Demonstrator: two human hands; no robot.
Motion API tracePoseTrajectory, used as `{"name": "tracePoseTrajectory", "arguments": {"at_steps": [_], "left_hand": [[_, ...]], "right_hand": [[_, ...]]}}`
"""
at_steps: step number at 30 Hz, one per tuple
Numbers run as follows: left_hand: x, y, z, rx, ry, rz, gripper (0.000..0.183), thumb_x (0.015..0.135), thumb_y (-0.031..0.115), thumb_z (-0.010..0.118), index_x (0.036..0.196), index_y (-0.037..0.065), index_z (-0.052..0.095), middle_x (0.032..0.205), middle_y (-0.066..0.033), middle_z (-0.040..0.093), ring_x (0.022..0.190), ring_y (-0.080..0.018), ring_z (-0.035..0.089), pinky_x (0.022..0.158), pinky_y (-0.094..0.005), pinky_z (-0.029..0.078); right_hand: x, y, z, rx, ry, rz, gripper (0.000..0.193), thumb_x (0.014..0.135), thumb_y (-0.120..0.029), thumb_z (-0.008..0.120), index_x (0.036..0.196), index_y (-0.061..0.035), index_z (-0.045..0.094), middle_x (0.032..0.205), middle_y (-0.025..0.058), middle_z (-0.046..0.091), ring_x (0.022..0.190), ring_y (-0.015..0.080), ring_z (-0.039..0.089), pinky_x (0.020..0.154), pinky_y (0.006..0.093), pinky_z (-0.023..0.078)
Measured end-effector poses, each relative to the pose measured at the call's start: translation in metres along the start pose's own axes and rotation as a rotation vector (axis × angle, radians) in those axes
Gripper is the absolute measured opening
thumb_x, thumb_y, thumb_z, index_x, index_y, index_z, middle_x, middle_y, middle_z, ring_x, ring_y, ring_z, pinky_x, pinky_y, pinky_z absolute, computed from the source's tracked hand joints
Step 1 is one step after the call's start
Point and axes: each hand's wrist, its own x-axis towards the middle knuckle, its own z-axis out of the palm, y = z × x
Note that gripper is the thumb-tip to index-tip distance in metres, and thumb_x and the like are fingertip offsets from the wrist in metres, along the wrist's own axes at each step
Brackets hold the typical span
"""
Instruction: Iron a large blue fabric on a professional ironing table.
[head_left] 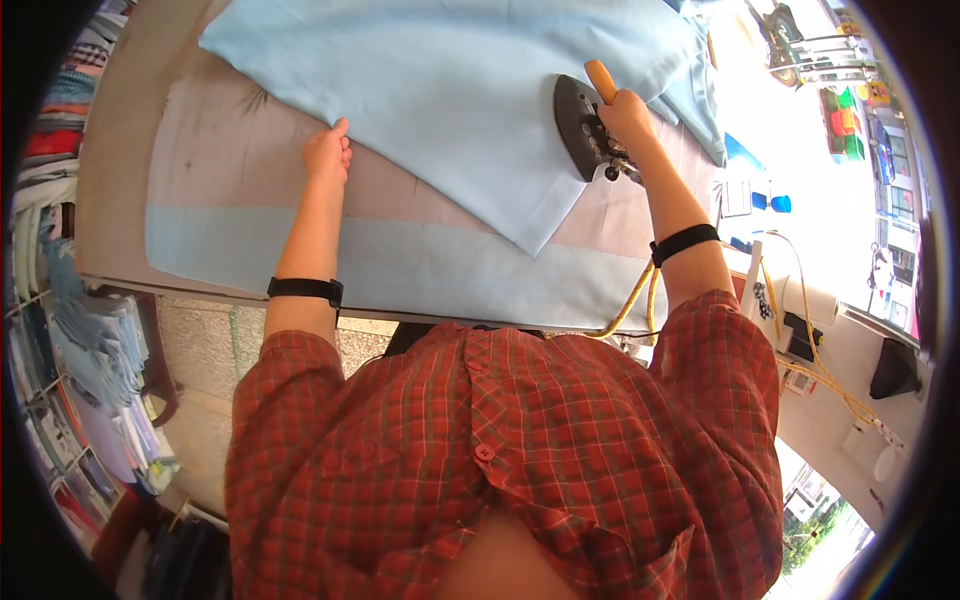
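Nearest, at six o'clock, the person's red plaid shirt (pixel 500 450) fills the lower frame, both forearms reaching up from it, each with a black band: one on the left arm (pixel 305 290), one on the right arm (pixel 684 243). Yellow cords (pixel 640 295) hang off the table edge by the right elbow, at about four o'clock.

Beyond the shirt lies the padded table (pixel 220 150), with a pale blue strip (pixel 420 265) along its near edge. At nine o'clock, stacks of folded cloth (pixel 95 340) sit on shelves beside the table.

Farther on, the left hand (pixel 328 152) rests at about eleven o'clock, fingers curled and pressing on the edge of the light blue cloth (pixel 450 90). The cloth spreads across the far half of the table, from eleven to one o'clock, with one corner pointing back toward the person.

At one o'clock the right hand (pixel 625 115) is closed around the orange handle of the iron (pixel 580 125). The iron's dark sole sits flat on the cloth, near its right side, well apart from the left hand.
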Motion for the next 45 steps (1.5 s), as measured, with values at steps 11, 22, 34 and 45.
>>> {"name": "tracePoseTrajectory", "arguments": {"at_steps": [11,22,34,45], "left_hand": [[0.003,-0.003,-0.008,0.039,-0.049,-0.018,0.030,0.083,0.030,0.072,0.069,0.015,0.050,0.056,0.0040,0.045,0.042,-0.0065,0.034,0.038,-0.0240,0.019],[-0.096,-0.053,-0.024,0.366,-0.417,0.062,0.026,0.080,0.028,0.073,0.073,0.009,0.056,0.058,0.0022,0.049,0.046,-0.0063,0.038,0.041,-0.0249,0.028],[-0.075,-0.025,-0.281,0.374,0.333,0.358,0.039,0.095,0.037,0.054,0.098,0.000,0.065,0.092,-0.0098,0.066,0.081,-0.0194,0.062,0.074,-0.0317,0.048],[-0.117,-0.132,-0.282,0.375,0.574,0.610,0.044,0.101,0.036,0.041,0.095,-0.002,0.062,0.089,-0.0123,0.065,0.082,-0.0194,0.059,0.075,-0.0317,0.046]], "right_hand": [[-0.188,0.021,0.025,-0.208,-0.405,-0.470,0.027,0.079,-0.024,0.061,0.099,-0.0073,0.053,0.084,0.0182,0.065,0.083,0.0392,0.063,0.071,0.0485,0.050],[-0.231,0.062,-0.034,-0.035,-0.557,-0.357,0.041,0.075,-0.016,0.062,0.111,-0.0031,0.050,0.088,0.0208,0.064,0.086,0.0413,0.061,0.075,0.0465,0.048],[-0.245,-0.114,0.016,0.005,-0.299,-0.674,0.045,0.078,-0.013,0.061,0.118,-0.0013,0.045,0.082,0.0234,0.065,0.081,0.0421,0.063,0.072,0.0470,0.050],[-0.314,-0.210,0.114,-0.172,-0.617,-1.028,0.018,0.086,-0.011,0.051,0.100,0.0007,0.049,0.078,0.0174,0.067,0.074,0.0335,0.069,0.060,0.0433,0.054]]}}
